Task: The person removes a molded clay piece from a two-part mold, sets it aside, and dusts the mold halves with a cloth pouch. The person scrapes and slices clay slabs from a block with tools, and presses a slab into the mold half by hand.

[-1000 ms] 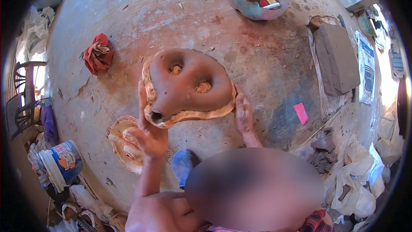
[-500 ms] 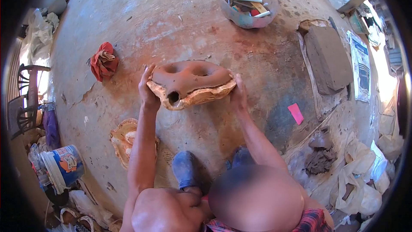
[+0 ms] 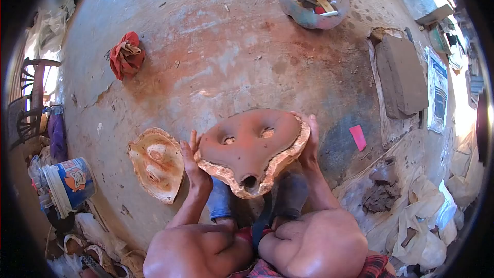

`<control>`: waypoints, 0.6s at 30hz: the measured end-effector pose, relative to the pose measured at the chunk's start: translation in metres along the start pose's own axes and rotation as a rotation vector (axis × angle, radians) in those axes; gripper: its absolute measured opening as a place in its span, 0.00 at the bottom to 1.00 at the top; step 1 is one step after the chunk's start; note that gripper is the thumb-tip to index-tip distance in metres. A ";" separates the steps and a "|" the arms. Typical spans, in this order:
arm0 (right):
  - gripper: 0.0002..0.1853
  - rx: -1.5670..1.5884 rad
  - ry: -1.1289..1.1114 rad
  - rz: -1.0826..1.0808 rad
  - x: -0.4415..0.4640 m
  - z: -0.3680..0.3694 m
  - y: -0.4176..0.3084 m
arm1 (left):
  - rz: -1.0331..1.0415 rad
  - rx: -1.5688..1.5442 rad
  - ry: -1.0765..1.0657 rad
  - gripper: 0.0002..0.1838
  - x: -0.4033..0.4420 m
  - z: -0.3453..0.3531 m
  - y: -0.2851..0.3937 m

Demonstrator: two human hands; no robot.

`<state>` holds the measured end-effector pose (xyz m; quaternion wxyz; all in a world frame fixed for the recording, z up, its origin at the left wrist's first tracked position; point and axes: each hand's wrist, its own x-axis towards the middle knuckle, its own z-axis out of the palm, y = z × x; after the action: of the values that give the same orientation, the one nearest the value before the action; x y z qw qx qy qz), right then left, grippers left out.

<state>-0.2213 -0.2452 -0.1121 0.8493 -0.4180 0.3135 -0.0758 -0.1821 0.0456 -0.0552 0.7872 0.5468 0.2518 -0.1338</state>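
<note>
A plaster mould filled with brown clay [image 3: 247, 141] is held up above my feet, one hand at each side. Its clay face has two round hollows, and a dark hole opens at the narrow end toward me. My left hand [image 3: 196, 167] grips the left rim, thumb and fingertips showing at the edge. Along the right rim, my right hand [image 3: 310, 144] is closed, with most of its fingers hidden behind the mould. An empty plaster mould half [image 3: 170, 167] with two raised lumps lies on the floor beside my left hand.
A tub of tools [image 3: 298, 15] stands at the far side. Red cloth [image 3: 127, 59] lies to the left. At right are a large clay block [image 3: 401, 74], a pink piece [image 3: 357, 138] and a dark clay lump [image 3: 382, 195] on plastic sheeting. A bucket [image 3: 69, 183] sits left.
Both hands have brought the clay-filled mould down and closer to my body, tilting its clay face more toward me. The empty mould half on the floor is now uncovered by my left arm.
</note>
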 end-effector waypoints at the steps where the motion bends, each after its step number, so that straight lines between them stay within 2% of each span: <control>1: 0.36 0.001 0.001 0.007 0.001 -0.004 0.000 | -0.033 0.063 0.014 0.54 -0.004 0.000 -0.001; 4: 0.39 -0.238 0.065 -0.028 0.002 -0.005 -0.009 | -0.082 0.103 0.040 0.53 0.000 0.004 -0.001; 12: 0.44 -0.399 0.067 0.011 0.021 0.001 -0.012 | -0.133 0.201 0.087 0.49 0.012 -0.004 -0.008; 15: 0.46 -0.529 0.043 0.018 0.026 0.004 -0.018 | -0.183 0.148 0.075 0.47 0.014 -0.010 -0.008; 18: 0.46 -0.665 0.039 0.043 0.025 0.016 -0.035 | -0.228 0.257 -0.005 0.45 0.018 -0.007 0.010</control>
<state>-0.1876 -0.2668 -0.0901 0.6617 -0.6639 0.3460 0.0405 -0.1635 0.0568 -0.0592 0.6911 0.6107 0.2911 -0.2544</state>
